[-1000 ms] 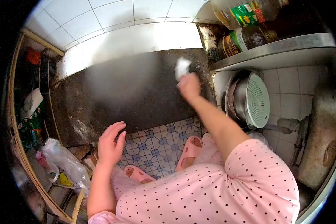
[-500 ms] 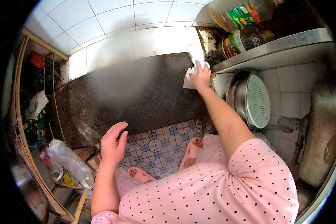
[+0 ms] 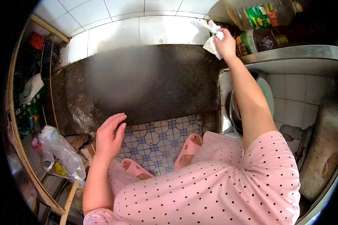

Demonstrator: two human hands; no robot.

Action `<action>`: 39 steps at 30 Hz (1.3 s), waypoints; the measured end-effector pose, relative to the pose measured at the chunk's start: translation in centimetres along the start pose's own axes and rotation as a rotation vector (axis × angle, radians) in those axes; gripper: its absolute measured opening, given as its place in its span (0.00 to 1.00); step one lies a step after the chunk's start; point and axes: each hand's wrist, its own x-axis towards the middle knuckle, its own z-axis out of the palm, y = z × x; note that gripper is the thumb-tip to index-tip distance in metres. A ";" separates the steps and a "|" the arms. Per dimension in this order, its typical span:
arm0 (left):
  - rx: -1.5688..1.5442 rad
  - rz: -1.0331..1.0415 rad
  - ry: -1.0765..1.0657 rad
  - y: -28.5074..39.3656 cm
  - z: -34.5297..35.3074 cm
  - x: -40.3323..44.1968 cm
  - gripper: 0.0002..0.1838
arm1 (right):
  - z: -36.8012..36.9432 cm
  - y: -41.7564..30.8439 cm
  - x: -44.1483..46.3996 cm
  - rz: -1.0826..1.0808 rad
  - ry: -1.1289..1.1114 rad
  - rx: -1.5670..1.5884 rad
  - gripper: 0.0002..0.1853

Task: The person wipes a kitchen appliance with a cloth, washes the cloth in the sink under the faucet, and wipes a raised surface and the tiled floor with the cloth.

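Crumpled white sheet [image 3: 211,47] is bunched in the right hand [image 3: 226,43], fingers pinching it. Bottles [image 3: 264,39] just right of that hand, dark surface [image 3: 184,78] stretching off left of it. Left hand [image 3: 110,131]'s way nearer the body, fingers loosely curved, thumb apart.

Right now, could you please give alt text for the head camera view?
A person's bare right hand holds a crumpled white wipe at the far right corner of a dark, stained flat slab, next to a dark plastic bottle with a green-and-white label. The bare left hand is open and empty near the slab's front edge.
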 end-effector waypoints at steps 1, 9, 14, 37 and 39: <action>-0.008 -0.011 -0.004 0.1 -0.2 0.2 0.12 | -0.8 -1.3 -1.4 0.052 -0.044 0.106 0.19; 0.003 0.058 0.012 -0.6 -0.2 1.0 0.11 | 4.6 -2.5 -18.9 -0.346 -0.655 0.103 0.25; 0.001 0.053 0.000 -0.6 -0.4 0.6 0.11 | 7.8 1.6 -13.2 -0.301 0.073 -0.299 0.21; -0.024 0.037 0.023 -1.9 -0.9 -0.3 0.11 | 4.8 1.1 -10.8 -0.023 -0.356 -0.474 0.30; 0.003 0.043 0.020 -2.0 -0.8 -0.4 0.11 | 4.3 1.4 -8.8 -0.022 -0.456 -0.483 0.27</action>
